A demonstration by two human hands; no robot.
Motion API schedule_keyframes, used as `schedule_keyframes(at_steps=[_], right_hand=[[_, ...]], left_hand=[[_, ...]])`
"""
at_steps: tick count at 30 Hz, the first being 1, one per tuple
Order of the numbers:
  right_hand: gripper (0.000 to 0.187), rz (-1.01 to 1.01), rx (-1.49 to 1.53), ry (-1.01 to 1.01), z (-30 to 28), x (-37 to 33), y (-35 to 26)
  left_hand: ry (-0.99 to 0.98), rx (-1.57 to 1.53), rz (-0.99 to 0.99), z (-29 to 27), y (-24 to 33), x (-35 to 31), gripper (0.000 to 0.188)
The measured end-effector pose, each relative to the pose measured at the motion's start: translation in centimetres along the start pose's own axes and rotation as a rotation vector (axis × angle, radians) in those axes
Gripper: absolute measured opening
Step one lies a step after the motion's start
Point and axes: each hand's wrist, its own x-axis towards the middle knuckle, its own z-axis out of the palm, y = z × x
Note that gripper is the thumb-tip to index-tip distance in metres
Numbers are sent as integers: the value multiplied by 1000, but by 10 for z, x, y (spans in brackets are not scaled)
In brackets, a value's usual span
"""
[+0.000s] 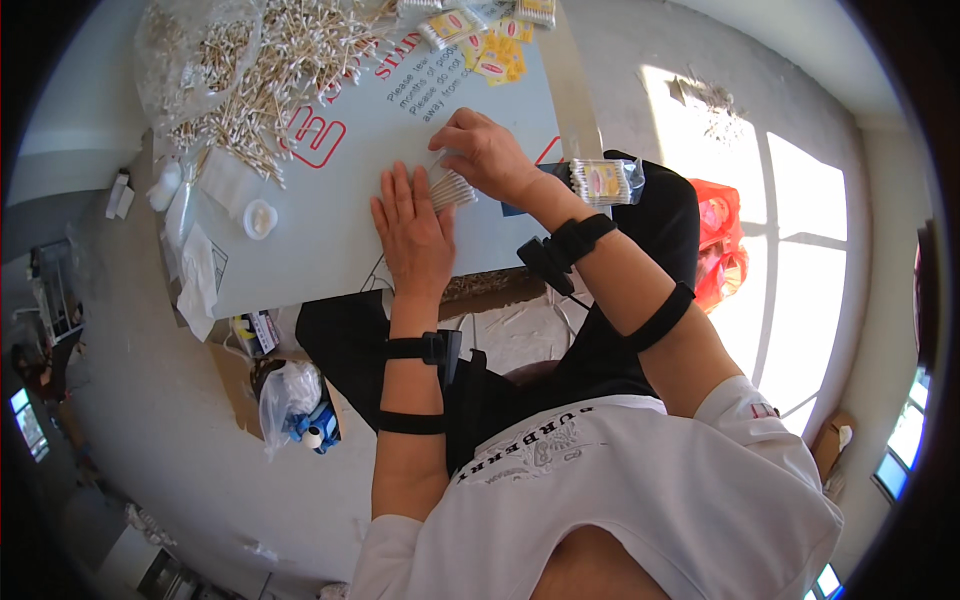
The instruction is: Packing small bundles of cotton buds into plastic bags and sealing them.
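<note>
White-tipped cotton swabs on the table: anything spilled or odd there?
Yes: the loose tan-stemmed white-tipped swabs at upper left look spilled, jumbled around a crumpled clear plastic bag, some straying across the pale grey tabletop.

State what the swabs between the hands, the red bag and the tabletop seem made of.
Swabs: pale, matte sticks, probably wood; rounded white tips look like cotton.
Red bag: thin, slightly glossy plastic, judging by its crinkles and translucent look.
Tabletop: smooth, pale grey-blue, faint sheen; coated metal or plastic, unclear which.
</note>
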Motion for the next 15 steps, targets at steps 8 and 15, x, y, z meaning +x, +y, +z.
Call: schedule_keyframes(at_steps=[8,15], right_hand=[[8,9,-176,-35,2,-3,1],[8,-7,-94,-2,1,-13,6]], left_hand=[[-82,79,10,-4,8,-4,70],[-33,126,50,-5,-4,15,73]])
